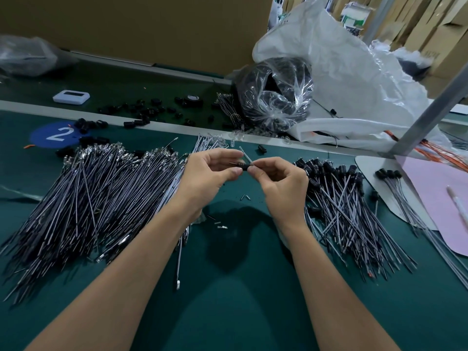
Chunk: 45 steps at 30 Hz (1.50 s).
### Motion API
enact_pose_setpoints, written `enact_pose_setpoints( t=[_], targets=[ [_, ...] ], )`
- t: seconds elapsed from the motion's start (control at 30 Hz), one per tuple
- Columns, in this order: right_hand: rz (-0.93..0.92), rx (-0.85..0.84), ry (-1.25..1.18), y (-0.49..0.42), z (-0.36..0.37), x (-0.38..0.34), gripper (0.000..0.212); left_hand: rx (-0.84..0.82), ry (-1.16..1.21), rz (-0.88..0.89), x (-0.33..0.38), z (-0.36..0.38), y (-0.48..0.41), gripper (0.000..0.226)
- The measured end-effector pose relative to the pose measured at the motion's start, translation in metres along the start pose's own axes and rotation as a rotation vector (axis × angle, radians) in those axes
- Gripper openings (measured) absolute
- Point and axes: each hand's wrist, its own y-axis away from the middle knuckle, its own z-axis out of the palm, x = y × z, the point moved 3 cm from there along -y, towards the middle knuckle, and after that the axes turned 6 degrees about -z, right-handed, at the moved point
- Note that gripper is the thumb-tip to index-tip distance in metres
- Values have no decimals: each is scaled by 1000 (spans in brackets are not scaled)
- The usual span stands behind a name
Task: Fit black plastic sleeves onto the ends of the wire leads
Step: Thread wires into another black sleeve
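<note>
Both hands meet above the green table [240,287]. My left hand [210,173] pinches a small black plastic sleeve [243,166] between thumb and fingers. My right hand [281,183] pinches a thin grey wire lead [246,154] right at the sleeve, and the lead sticks up and away from my fingers. A big pile of bare wire leads [88,198] fans out on the left. On the right lies a pile of leads with black sleeves fitted [347,198].
Loose black sleeves [141,111] are scattered at the back by a white device [71,97]. A clear bag of black parts [276,95] and a large white bag [342,72] stand behind. A pink sheet [440,198], orange wires and a metal post [430,110] are on the right.
</note>
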Motion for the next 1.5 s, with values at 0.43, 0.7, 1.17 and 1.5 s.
enact_pose_setpoints(
  t=[0.43, 0.7, 1.17, 1.5],
  targets=[
    [81, -24, -145, 2, 5, 4, 17, 84, 484, -153, -4, -3, -1, 9],
    [-3, -86, 82, 3, 3, 1, 11, 232, 599, -151, 0, -12, -1, 13],
    [-31, -51, 124, 3, 3, 1, 11, 158, 574, -122, -1, -6, 0, 12],
    [-46, -26, 113, 4, 6, 0, 8, 118, 463, -123, -5, 4, 1, 22]
  ],
)
